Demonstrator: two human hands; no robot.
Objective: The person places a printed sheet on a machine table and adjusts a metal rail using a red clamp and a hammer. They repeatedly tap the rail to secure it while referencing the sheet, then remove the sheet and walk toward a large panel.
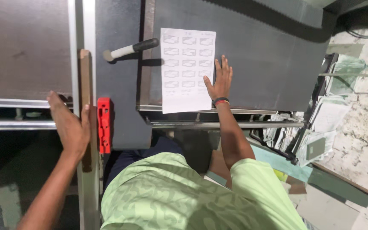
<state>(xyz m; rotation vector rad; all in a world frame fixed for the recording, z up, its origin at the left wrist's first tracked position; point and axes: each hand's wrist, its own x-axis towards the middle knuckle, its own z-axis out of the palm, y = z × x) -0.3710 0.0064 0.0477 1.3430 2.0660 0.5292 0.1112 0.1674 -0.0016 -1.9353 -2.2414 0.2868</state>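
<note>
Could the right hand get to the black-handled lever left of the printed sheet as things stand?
Probably yes. The right hand lies flat on the sheet's right edge, and the lever sits just beyond the sheet's upper left corner, with only bare grey table and paper between them.

Bare grey machine bed [269, 64] right of printed sheet [187, 70]: open passage. Left of sheet, lever handle [130, 48] blocks; red block [104, 125] beyond.

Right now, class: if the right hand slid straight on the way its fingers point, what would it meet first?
Nothing, as far as visible: beyond the right hand, beside the white sheet, lies bare grey table.
</note>
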